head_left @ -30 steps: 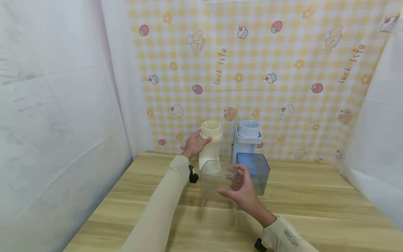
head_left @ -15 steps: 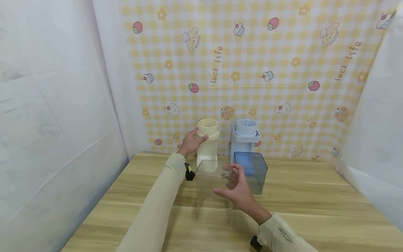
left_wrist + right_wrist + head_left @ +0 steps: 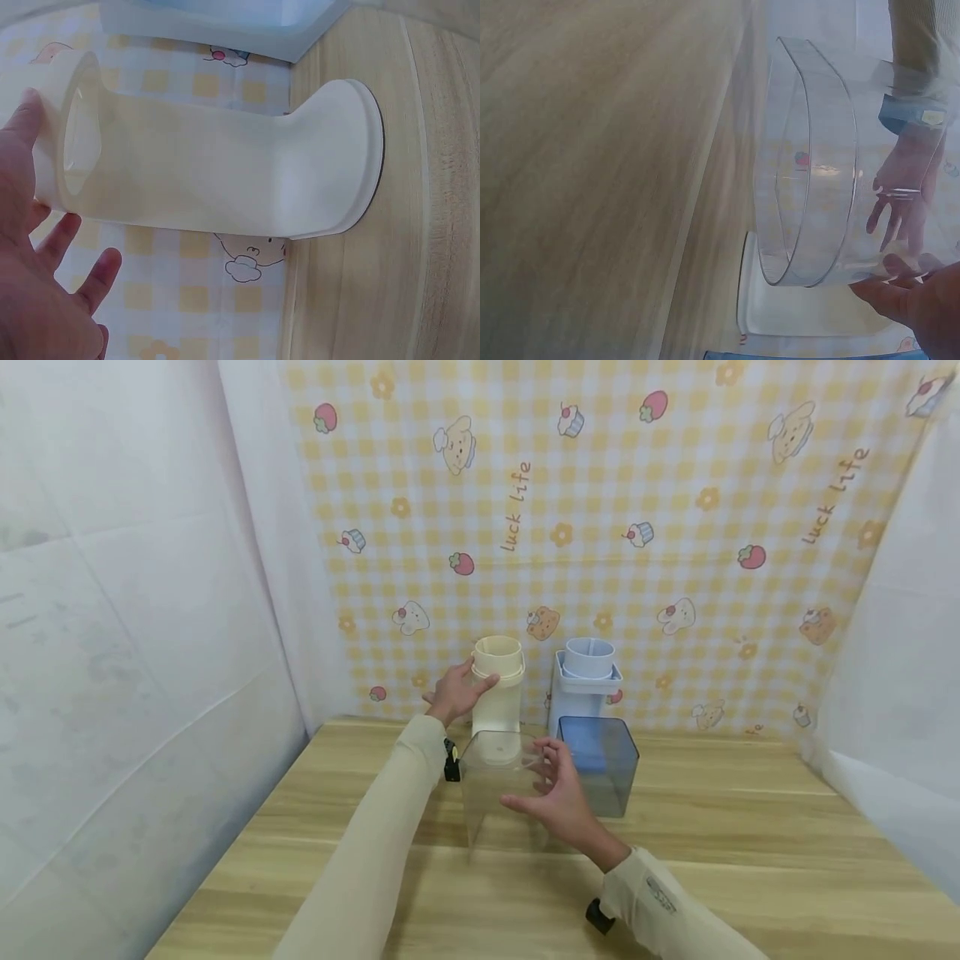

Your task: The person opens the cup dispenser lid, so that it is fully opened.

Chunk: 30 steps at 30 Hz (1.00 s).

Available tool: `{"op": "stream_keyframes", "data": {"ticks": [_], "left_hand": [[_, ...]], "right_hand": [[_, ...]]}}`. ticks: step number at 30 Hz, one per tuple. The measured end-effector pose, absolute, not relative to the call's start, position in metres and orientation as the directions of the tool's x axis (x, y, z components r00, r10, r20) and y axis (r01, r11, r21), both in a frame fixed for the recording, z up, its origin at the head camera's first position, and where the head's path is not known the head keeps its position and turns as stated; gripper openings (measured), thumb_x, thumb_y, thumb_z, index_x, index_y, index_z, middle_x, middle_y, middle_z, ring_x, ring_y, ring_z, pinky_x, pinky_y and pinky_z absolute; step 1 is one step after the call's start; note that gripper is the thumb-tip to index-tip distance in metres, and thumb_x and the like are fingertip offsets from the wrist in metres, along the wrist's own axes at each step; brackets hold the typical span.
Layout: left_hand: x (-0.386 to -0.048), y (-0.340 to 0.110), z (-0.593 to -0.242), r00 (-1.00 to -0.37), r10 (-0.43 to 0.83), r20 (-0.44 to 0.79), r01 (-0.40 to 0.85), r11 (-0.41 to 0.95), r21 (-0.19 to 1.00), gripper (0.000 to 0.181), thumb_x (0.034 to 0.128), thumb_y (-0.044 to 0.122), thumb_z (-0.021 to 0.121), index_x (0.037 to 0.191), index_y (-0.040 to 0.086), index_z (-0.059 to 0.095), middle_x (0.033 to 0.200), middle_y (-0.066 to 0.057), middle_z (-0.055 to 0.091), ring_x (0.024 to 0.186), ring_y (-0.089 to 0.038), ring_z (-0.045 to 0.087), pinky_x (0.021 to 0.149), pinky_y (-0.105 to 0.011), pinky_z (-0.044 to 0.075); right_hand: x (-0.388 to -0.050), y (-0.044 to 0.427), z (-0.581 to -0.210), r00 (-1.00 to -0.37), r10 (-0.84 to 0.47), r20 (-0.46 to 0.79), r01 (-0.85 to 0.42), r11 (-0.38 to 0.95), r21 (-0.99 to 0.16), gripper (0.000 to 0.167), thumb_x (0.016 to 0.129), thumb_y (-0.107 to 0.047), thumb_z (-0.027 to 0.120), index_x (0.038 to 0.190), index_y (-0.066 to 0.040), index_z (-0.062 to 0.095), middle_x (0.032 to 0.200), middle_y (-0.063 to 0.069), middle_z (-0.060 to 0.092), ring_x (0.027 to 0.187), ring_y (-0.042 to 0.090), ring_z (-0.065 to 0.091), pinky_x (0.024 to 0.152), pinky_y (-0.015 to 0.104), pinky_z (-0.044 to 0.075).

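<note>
A cream plastic stand (image 3: pixel 497 706) with a round collar on top stands upright at the back of the table. My left hand (image 3: pixel 453 692) holds its collar, thumb in front and a finger on the left side; in the left wrist view the other fingers (image 3: pixel 97 277) spread below it. In front of that stand my right hand (image 3: pixel 561 797) grips a clear plastic container (image 3: pixel 487 789) by its right side, thumb toward me. The right wrist view shows the container's stepped rim (image 3: pixel 802 165) close up, the fingers (image 3: pixel 885 296) against its wall.
A light blue stand (image 3: pixel 588 681) of similar build stands right of the cream one. Before it sits a smoky grey-blue see-through container (image 3: pixel 611 777). A checked cloth (image 3: pixel 600 485) hangs behind the wooden table (image 3: pixel 712 827), with white sheets (image 3: pixel 150 610) at both sides.
My right hand and the clear container have shifted slightly away from me, closer to the cream stand. The left hand keeps its place on the collar. The head view has moved a little.
</note>
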<state>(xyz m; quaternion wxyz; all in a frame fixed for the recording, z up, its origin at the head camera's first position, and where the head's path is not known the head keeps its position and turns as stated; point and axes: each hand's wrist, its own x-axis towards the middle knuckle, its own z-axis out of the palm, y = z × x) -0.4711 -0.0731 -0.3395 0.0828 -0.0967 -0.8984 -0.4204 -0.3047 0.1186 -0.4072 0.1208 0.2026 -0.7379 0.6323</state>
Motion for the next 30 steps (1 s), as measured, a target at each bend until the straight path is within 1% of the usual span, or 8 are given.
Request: {"op": "stream_keyframes", "data": {"ticks": [5,10,12,15,19,22,27,30], "left_hand": [[-0.475,-0.075,-0.336,-0.971,0.083,0.223,0.223,0.643,0.733,0.084,0.0904,0.066,0.055,0.156,0.019,0.031,0.159,-0.008,0.033,0.146,-0.038,0.026,0.103,-0.076,-0.011],[-0.474,-0.076,-0.335,-0.967,0.102,0.232,0.240,0.654,0.717,0.086,0.0901,0.065,0.057,0.156,0.018,0.031,0.158,-0.010,0.035,0.145,-0.038,0.028,0.103,-0.077,-0.009],[-0.473,-0.076,-0.334,-0.965,0.111,0.239,0.252,0.655,0.712,0.086,0.0902,0.066,0.056,0.157,0.017,0.030,0.157,-0.011,0.035,0.145,-0.039,0.028,0.103,-0.078,-0.008],[-0.472,-0.077,-0.333,-0.958,0.113,0.262,0.270,0.660,0.701,0.086,0.0914,0.068,0.051,0.156,0.016,0.031,0.157,-0.011,0.036,0.145,-0.038,0.029,0.102,-0.079,-0.006],[-0.465,-0.089,-0.332,-0.951,0.117,0.286,0.291,0.652,0.701,0.083,0.0947,0.067,0.046,0.155,0.011,0.032,0.157,-0.011,0.035,0.145,-0.037,0.028,0.101,-0.079,-0.008],[-0.457,-0.096,-0.327,-0.945,0.141,0.296,0.313,0.652,0.690,0.081,0.0962,0.063,0.047,0.155,0.010,0.031,0.158,-0.012,0.034,0.146,-0.038,0.026,0.100,-0.080,-0.008],[-0.442,-0.101,-0.311,-0.916,0.182,0.357,0.378,0.689,0.619,0.075,0.0985,0.058,0.048,0.155,0.011,0.033,0.158,-0.015,0.033,0.145,-0.040,0.026,0.098,-0.083,-0.001],[-0.431,-0.106,-0.305,-0.908,0.191,0.373,0.401,0.656,0.639,0.073,0.0991,0.054,0.050,0.156,0.012,0.031,0.157,-0.016,0.034,0.144,-0.041,0.028,0.097,-0.083,-0.002]], "right_hand": [[-0.313,0.118,-0.404,-0.892,-0.158,0.424,-0.445,0.135,-0.885,0.085,0.071,-0.010,0.090,0.137,-0.010,0.036,0.142,0.017,0.047,0.123,0.041,0.053,0.099,0.063,0.041],[-0.318,0.118,-0.405,-0.893,-0.160,0.421,-0.441,0.123,-0.889,0.083,0.073,-0.008,0.088,0.137,-0.009,0.035,0.143,0.018,0.046,0.125,0.044,0.050,0.100,0.064,0.039],[-0.320,0.119,-0.405,-0.896,-0.152,0.417,-0.435,0.117,-0.893,0.083,0.073,-0.007,0.088,0.136,-0.009,0.035,0.143,0.019,0.045,0.126,0.046,0.049,0.100,0.065,0.038],[-0.324,0.119,-0.405,-0.902,-0.136,0.410,-0.426,0.115,-0.898,0.084,0.073,-0.004,0.087,0.138,-0.008,0.034,0.143,0.019,0.044,0.127,0.043,0.049,0.100,0.065,0.037],[-0.326,0.114,-0.401,-0.918,-0.120,0.379,-0.392,0.112,-0.913,0.086,0.073,-0.001,0.086,0.139,-0.006,0.033,0.143,0.021,0.041,0.128,0.041,0.048,0.100,0.065,0.036],[-0.328,0.113,-0.400,-0.924,-0.118,0.364,-0.377,0.115,-0.919,0.084,0.073,0.000,0.085,0.139,-0.006,0.033,0.143,0.023,0.040,0.128,0.040,0.048,0.101,0.067,0.035],[-0.337,0.113,-0.413,-0.905,-0.117,0.409,-0.421,0.109,-0.901,0.084,0.073,0.000,0.086,0.138,-0.009,0.033,0.144,0.022,0.040,0.130,0.041,0.047,0.101,0.068,0.034],[-0.338,0.112,-0.417,-0.898,-0.108,0.426,-0.436,0.102,-0.894,0.083,0.073,-0.001,0.086,0.137,-0.011,0.034,0.144,0.020,0.042,0.131,0.042,0.046,0.102,0.070,0.032]]}}
